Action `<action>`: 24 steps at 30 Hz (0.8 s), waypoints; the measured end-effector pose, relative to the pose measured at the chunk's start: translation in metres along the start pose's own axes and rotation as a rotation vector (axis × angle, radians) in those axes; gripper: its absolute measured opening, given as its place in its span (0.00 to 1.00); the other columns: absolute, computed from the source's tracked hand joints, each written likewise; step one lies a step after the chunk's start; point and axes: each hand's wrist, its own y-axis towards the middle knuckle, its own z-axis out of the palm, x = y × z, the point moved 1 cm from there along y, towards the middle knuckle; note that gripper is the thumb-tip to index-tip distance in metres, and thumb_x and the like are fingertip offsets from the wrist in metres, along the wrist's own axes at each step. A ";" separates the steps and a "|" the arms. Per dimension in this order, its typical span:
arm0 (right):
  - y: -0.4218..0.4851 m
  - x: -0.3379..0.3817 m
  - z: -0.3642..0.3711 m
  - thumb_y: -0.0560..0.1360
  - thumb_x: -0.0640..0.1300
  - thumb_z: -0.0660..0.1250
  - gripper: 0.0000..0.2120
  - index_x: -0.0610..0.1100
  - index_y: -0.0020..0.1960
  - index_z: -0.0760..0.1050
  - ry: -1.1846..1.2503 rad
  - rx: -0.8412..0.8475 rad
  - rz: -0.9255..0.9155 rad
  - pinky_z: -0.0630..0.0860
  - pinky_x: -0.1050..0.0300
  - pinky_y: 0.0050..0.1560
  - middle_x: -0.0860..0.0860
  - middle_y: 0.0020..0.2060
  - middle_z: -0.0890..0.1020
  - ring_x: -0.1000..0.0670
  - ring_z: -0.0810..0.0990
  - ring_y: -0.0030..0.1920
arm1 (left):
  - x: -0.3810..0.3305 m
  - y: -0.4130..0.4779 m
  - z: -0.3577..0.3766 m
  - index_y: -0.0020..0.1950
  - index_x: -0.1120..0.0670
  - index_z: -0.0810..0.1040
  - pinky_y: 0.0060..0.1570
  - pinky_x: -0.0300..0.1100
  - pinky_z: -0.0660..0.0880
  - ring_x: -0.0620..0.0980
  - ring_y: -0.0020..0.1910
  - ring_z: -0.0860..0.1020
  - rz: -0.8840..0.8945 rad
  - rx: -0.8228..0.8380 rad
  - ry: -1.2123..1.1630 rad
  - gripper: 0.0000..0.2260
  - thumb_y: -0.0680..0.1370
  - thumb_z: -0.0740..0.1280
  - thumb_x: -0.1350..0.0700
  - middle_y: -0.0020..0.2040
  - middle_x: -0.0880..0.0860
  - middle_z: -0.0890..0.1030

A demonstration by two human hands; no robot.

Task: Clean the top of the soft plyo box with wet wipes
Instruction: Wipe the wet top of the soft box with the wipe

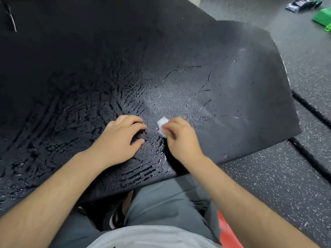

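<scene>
Two hands, close on the box (232,104): right hand (180,138) pinches a wipe (162,126), left hand (123,138) rests loosely curled, empty. Dry grey top lies two o'clock of the right hand.

The left hand (121,138) and right hand (180,138) rested side by side on the plyo box (232,104) top, near its front edge. The wet wipe (162,127) lay between the right fingers (169,128) and the box. Far behind to the right, a packet (299,3) and a plastic item (321,16) lay on the floor (277,185).
</scene>
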 end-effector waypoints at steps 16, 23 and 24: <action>0.034 0.002 0.008 0.76 0.32 0.65 0.13 0.44 0.49 0.86 -0.064 0.007 -0.039 0.73 0.55 0.57 0.51 0.50 0.83 0.47 0.76 0.53 | 0.031 0.008 -0.004 0.79 0.35 0.44 0.75 0.51 0.35 0.48 0.78 0.32 -0.176 0.212 0.142 0.42 0.68 0.51 0.23 0.80 0.41 0.36; 0.026 0.017 0.024 0.75 0.32 0.66 0.12 0.42 0.50 0.86 -0.033 0.011 0.032 0.64 0.64 0.52 0.50 0.50 0.83 0.46 0.75 0.53 | 0.031 0.009 -0.002 0.79 0.35 0.44 0.76 0.51 0.35 0.48 0.78 0.32 -0.186 0.226 0.147 0.39 0.72 0.55 0.26 0.80 0.41 0.35; 0.023 0.018 0.027 0.75 0.32 0.66 0.11 0.42 0.49 0.86 -0.019 0.021 0.006 0.65 0.63 0.52 0.51 0.49 0.83 0.46 0.76 0.52 | 0.031 0.009 -0.002 0.79 0.35 0.44 0.76 0.52 0.35 0.48 0.78 0.32 -0.188 0.227 0.145 0.39 0.73 0.56 0.26 0.80 0.41 0.35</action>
